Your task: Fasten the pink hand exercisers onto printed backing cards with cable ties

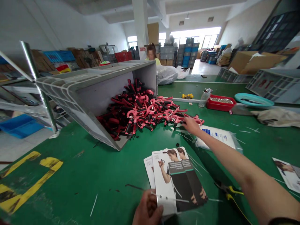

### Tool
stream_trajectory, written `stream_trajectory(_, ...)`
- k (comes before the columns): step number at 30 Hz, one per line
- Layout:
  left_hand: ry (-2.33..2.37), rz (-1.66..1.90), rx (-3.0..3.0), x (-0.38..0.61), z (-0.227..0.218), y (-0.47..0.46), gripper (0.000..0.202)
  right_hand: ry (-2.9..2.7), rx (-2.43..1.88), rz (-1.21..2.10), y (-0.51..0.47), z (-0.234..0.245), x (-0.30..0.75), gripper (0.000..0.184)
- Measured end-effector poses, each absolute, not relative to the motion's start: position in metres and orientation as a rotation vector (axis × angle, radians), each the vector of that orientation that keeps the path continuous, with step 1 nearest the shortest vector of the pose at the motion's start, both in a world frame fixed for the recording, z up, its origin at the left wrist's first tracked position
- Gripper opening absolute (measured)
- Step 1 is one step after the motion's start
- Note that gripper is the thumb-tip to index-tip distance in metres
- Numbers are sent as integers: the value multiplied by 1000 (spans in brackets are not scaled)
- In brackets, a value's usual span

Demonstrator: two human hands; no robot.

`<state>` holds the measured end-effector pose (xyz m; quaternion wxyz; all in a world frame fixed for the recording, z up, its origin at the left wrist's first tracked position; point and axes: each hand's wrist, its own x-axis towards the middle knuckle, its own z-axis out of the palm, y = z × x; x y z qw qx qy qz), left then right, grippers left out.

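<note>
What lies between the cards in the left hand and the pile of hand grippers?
In the head view, the green work mat lies between the cards and the hand grippers, carrying a small dark round piece and thin pale strands.

Factory packing floor with green workbenches (70, 175), stacked plastic crates (187, 53), cardboard boxes (253, 62).

A red tray (221, 107) sits between a glass jar (203, 98) and a teal plate (254, 104).

The bottom edge cuts off the left hand (148, 208).
</note>
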<state>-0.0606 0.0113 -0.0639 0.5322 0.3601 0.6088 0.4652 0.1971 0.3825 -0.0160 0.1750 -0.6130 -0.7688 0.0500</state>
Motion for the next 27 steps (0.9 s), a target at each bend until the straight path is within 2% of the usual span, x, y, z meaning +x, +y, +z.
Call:
stream_trajectory(4,1618,1151,1127,-62,-51,18,27,-2064,-1704,253,296,6,222,21)
stream_trajectory(8,1531,1040,1104,-50,-44,22,28,-1693,-1608,729,189,24,233,31)
stream_trajectory(10,1650,1086,1256,-42,-31,22,33,-1694,-1574,839,138,32,225,30)
stream_trajectory(12,1669,1210,1375,-33,-11,22,39,-1803,-1597,775,95,38,206,26)
stream_trajectory(15,1336,1279,1266,-22,19,29,48,-1983,-1668,559,47,40,165,20)
stream_trajectory(20,1217,1306,1146,-25,32,62,38,-2165,-1451,514,16,46,133,32)
stream_trajectory(23,1195,1208,1102,-34,23,82,42,-2049,-1456,390,26,49,153,24)
stream_trajectory(25,1170,1153,1075,-35,17,93,43,-1990,-1522,529,41,46,170,21)
stream_trajectory(27,1116,1096,1080,-30,13,105,42,-1935,-1522,872,58,39,182,22)
